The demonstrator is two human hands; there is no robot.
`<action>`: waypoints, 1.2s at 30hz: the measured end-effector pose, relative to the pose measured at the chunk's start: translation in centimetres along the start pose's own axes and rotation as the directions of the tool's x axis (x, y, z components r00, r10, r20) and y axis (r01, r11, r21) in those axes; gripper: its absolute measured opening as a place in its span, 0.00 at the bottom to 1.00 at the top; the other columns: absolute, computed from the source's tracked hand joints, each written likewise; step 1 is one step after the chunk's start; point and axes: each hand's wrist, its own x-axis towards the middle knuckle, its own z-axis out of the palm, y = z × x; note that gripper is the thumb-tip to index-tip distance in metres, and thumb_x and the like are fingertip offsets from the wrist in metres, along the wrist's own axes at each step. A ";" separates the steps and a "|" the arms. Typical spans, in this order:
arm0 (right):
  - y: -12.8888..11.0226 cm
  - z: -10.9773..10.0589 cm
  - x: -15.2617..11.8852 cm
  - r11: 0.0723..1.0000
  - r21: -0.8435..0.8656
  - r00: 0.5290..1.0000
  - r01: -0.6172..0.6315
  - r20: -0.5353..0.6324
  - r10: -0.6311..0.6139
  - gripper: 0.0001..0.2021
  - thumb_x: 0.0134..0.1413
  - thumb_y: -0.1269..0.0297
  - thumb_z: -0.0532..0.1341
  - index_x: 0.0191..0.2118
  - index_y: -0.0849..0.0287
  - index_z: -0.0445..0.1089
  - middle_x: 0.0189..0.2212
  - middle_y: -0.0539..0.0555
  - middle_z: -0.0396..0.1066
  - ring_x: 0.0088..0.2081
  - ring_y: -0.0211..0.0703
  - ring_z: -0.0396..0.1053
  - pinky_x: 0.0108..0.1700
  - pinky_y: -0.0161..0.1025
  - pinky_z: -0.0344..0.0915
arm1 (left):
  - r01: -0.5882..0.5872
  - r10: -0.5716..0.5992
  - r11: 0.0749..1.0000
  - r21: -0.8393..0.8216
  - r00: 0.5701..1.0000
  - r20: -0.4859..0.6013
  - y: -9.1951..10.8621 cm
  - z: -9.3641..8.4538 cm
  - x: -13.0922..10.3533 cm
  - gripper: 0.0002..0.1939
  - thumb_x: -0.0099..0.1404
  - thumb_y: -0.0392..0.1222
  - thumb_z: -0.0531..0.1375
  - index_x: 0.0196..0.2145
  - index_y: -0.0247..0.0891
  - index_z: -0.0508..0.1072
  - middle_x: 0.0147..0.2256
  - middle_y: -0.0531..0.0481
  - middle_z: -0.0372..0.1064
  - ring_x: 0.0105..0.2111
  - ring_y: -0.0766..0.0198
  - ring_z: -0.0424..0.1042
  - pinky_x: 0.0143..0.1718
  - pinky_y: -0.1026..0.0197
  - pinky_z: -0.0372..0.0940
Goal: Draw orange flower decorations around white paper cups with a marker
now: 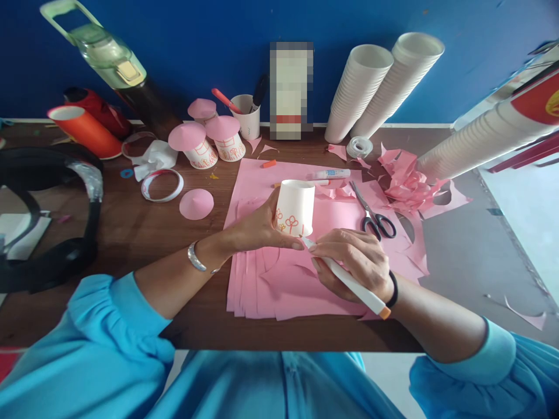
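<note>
My left hand grips a white paper cup from its left side and below. The cup is held base up, with orange and yellow flowers drawn around its lower part. A white marker with an orange end is in my right hand, its tip at the cup's lower edge. Under both hands lies a stack of pink paper sheets. Scissors with black handles rest on the paper right of the cup. Behind the cup lie a glue stick and an orange marker cap.
At the back left stand several decorated cups with pink cone roofs; a loose pink cone lies nearer. Tall stacks of paper cups lean at the back right. Crumpled pink paper, a tape roll, a bottle and black headphones surround the work.
</note>
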 end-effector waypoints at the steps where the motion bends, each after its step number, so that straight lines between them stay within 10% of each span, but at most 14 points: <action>1: 0.0 0.0 0.0 1.000 -0.001 1.000 0.000 -0.001 0.000 0.10 0.62 0.77 0.63 0.46 0.59 0.70 0.29 0.52 0.77 0.28 0.41 0.77 0.30 0.37 0.78 | 0.002 -0.002 1.000 0.004 1.000 0.001 0.1 0.0 0.0 0.60 0.50 0.51 0.81 0.73 0.53 0.54 0.56 0.41 0.67 0.55 0.44 0.71 0.53 0.42 0.73; 36: 0.1 0.1 -0.1 1.000 -0.026 1.000 -0.012 -0.015 0.012 0.13 0.60 0.77 0.64 0.49 0.56 0.71 0.29 0.49 0.78 0.27 0.41 0.78 0.30 0.37 0.78 | -0.050 0.048 0.998 0.042 0.998 0.040 0.0 -0.2 -0.1 0.51 0.56 0.51 0.78 0.71 0.50 0.58 0.57 0.39 0.69 0.56 0.43 0.73 0.53 0.42 0.74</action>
